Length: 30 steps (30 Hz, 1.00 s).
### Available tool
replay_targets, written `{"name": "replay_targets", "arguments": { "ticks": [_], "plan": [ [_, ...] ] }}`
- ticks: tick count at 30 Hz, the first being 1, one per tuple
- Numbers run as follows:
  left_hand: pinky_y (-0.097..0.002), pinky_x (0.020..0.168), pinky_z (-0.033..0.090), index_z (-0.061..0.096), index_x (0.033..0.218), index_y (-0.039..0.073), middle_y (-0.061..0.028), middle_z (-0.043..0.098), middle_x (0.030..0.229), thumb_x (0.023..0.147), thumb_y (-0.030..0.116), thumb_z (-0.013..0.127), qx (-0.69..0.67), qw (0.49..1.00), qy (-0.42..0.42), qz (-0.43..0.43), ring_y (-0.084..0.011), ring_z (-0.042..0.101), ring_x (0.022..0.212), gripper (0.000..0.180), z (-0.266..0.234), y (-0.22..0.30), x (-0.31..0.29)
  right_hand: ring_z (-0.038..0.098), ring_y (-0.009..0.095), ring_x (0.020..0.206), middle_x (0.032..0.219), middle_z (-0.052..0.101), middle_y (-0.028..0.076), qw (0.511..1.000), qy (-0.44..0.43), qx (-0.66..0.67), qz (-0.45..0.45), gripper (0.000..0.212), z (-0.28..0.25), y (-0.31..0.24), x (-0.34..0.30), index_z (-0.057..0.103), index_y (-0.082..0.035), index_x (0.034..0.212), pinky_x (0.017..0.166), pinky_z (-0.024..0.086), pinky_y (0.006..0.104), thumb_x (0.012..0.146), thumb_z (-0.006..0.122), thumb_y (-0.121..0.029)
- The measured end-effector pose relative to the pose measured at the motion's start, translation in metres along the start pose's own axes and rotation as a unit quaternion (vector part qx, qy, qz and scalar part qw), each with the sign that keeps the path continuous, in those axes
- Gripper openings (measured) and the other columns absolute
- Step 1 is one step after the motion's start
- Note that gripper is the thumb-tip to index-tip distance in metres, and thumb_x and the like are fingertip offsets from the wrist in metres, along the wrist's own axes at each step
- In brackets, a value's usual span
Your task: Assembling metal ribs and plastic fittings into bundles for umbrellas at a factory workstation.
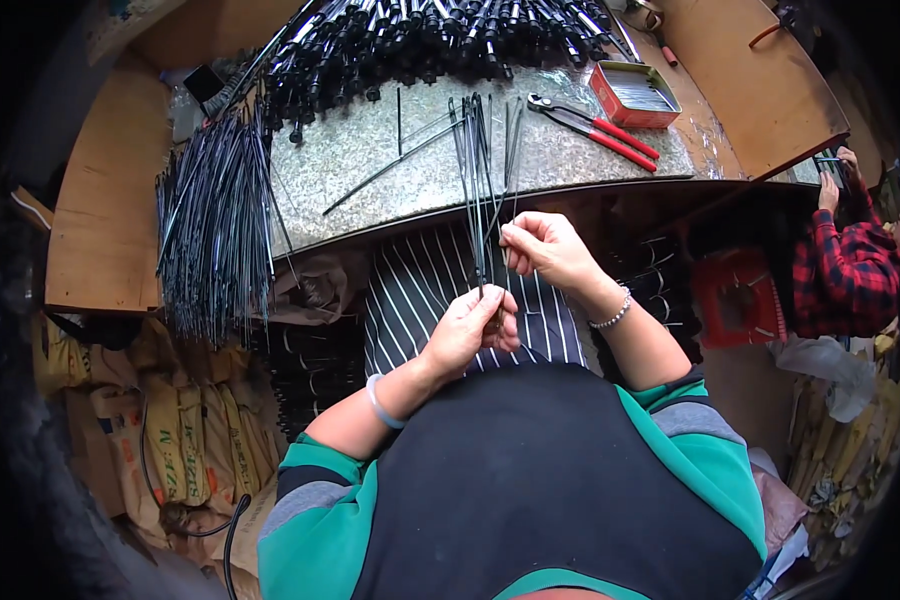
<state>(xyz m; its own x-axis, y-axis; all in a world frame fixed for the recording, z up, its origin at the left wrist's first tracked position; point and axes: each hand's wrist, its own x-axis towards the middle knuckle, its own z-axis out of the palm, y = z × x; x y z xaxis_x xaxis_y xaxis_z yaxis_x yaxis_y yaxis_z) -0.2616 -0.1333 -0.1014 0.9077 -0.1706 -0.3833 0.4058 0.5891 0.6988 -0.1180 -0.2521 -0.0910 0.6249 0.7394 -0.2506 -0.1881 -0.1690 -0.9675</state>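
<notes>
My left hand (470,325) is closed around the lower ends of a small bunch of thin black metal rods (477,190), which look like umbrella ribs. Their upper ends fan out over the edge of the stone-patterned tabletop (360,190). Just right of the bunch, my right hand (547,252) has thumb and forefinger pressed together at a thin rod beside it. Exactly what the right fingertips pinch is too small to make out. Red-handled pincers (600,132) lie on the table, beyond the right hand.
A thick sheaf of similar rods (215,220) hangs over the table's left edge. Black-and-silver shafts (420,40) are heaped at the back. A red box (635,95) holds thin metal pieces. At right are a red stool (738,297) and another person in a checked shirt (850,270).
</notes>
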Motion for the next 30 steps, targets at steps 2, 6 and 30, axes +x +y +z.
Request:
{"name": "replay_targets", "arguments": {
  "ticks": [2,6,30],
  "plan": [
    [-0.0268,0.062,0.051,0.048,0.1,0.004,-0.0042,0.053,0.071,0.096,0.032,0.034,-0.026,0.997,0.077,-0.017,-0.0154,0.058,0.066,0.032,0.006,0.004,-0.001,0.05,0.005,0.049,0.063,0.057,0.0,0.998,0.052,0.033,-0.025,0.021,0.0,0.001,-0.005,0.055,-0.003,0.08,0.045,0.042,0.0179,0.091,0.049,-0.02],
    [-0.0284,0.065,0.052,0.046,0.11,0.003,-0.0033,0.052,0.074,0.096,0.033,0.031,-0.081,0.996,0.015,-0.026,-0.0157,0.059,0.071,0.036,-0.008,0.005,-0.01,0.027,0.002,0.041,0.056,0.032,-0.004,0.979,0.118,0.139,-0.09,0.015,-0.007,-0.027,-0.037,0.049,-0.003,0.093,0.035,0.028,0.0174,0.095,0.04,-0.015],
    [-0.023,0.048,0.044,0.05,0.082,0.001,-0.0031,0.045,0.057,0.096,0.027,0.037,0.043,0.991,0.052,0.116,-0.0128,0.052,0.052,0.032,-0.016,0.004,-0.019,0.026,0.001,0.042,0.054,0.032,-0.005,0.933,0.171,0.11,-0.298,0.021,0.012,-0.044,-0.045,0.045,0.001,0.11,0.035,0.023,0.0161,0.095,0.041,-0.014]
  ]
}}
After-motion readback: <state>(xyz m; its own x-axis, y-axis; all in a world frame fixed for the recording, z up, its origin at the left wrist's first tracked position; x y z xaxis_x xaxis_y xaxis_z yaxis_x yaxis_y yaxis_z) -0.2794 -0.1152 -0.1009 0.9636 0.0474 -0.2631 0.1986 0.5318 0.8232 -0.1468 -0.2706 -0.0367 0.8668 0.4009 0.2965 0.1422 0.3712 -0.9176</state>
